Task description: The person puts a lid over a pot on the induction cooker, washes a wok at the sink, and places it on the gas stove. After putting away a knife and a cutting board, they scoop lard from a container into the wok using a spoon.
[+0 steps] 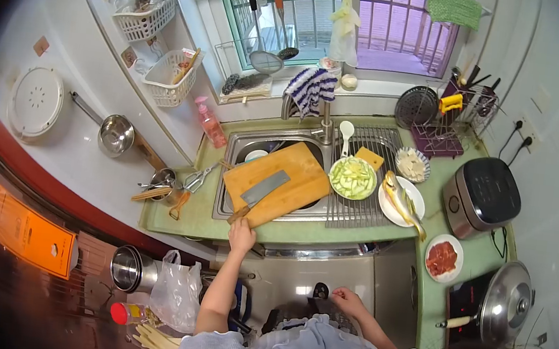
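Observation:
A wooden cutting board (297,170) lies across the sink, with a cleaver (265,187) flat on it, its handle toward the front edge. My left hand (242,235) is at that edge with its fingers closed around the handle's end. Low in front of my body is my right hand (348,301), fingers loosely bent and nothing visible in them. A small black object (321,291) is just left of it. Right of the board stand a bowl of sliced green vegetable (353,178) and a plate with a whole fish (398,200).
The steel sink (224,199) is partly covered by the board. A plate of raw meat (444,258), a bowl of pale slices (412,164), a rice cooker (482,196) and a lidded pan (505,303) occupy the right counter. Utensils stand in a metal cup (166,186) at left.

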`<state>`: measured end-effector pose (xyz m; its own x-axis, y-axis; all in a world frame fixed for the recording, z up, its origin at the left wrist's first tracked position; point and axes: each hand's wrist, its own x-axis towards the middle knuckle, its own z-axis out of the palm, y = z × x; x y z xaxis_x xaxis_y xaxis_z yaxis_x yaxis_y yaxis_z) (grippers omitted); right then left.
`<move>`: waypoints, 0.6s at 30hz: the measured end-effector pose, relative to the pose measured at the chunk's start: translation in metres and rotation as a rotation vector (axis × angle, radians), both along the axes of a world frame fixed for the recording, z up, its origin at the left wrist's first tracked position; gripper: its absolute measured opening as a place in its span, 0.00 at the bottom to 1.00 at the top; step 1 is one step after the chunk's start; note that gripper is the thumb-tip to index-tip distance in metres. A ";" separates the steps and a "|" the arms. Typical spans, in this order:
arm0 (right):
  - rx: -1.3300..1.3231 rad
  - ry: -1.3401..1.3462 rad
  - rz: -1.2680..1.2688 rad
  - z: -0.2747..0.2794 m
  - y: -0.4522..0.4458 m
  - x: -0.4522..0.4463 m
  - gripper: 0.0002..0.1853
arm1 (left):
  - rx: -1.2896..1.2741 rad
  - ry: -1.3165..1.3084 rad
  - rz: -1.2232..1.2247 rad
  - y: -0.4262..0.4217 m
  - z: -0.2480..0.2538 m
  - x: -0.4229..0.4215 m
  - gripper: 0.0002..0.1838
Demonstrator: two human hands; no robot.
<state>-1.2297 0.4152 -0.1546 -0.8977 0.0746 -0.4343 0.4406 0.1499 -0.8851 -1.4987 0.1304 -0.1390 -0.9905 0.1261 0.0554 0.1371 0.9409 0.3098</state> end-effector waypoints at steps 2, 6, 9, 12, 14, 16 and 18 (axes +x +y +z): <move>0.071 -0.009 0.048 -0.003 0.008 -0.022 0.12 | -0.126 0.240 0.004 0.000 -0.015 -0.031 0.20; 0.093 -0.015 0.080 0.004 0.012 -0.061 0.12 | -0.180 0.124 0.047 -0.001 -0.015 -0.066 0.19; 0.094 -0.013 0.092 -0.009 0.004 -0.086 0.11 | -0.247 -0.007 0.017 -0.010 -0.021 -0.080 0.18; -0.218 -0.105 0.028 -0.034 -0.017 -0.122 0.11 | -0.212 -0.069 -0.050 -0.018 -0.024 -0.086 0.17; -0.488 -0.167 -0.118 -0.029 -0.034 -0.166 0.11 | -0.094 -0.099 -0.084 -0.024 -0.024 -0.087 0.19; -0.601 -0.138 -0.252 -0.023 -0.053 -0.211 0.11 | 0.022 -0.086 -0.023 -0.034 -0.026 -0.085 0.20; -0.712 -0.107 -0.391 -0.023 -0.062 -0.254 0.11 | 0.265 0.008 0.034 -0.048 -0.036 -0.087 0.21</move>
<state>-1.4836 0.3536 -0.1780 -0.8149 0.0477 -0.5777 0.4324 -0.6137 -0.6606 -1.5858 0.0823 -0.1747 -0.9933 0.0731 0.0898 0.1104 0.8310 0.5451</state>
